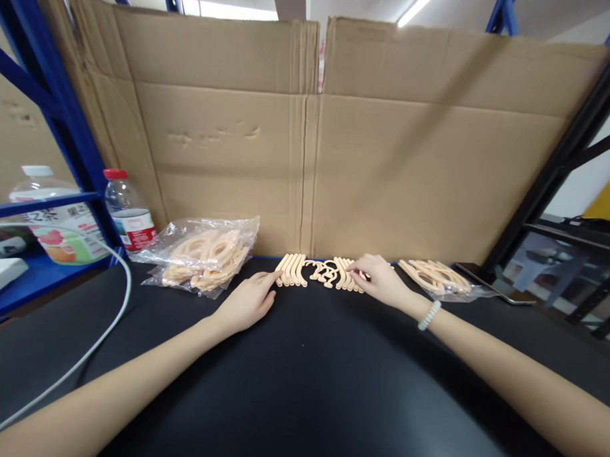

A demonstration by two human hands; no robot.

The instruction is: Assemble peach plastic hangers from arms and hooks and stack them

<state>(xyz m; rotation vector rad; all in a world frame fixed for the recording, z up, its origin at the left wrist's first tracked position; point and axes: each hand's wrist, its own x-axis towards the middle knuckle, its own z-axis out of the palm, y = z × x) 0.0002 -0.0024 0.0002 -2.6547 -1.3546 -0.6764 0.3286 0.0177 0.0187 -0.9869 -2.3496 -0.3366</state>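
- Plastic bag beyond the left hand: pale pieces stacked inside.
- Left hand: loosely spread, fingertips at the left strips, already lined up.
- Curved pieces between both hands: clustered, less orderly.
- Right strips under the right hand: lined up; fingers bent, pinch unclear.
- Flat bag right of that hand: pieces inside.

I counted two capped plastic bottles, two bare hands, one pale beaded bracelet, one white cable and two rows of slim, curved, pale pieces.
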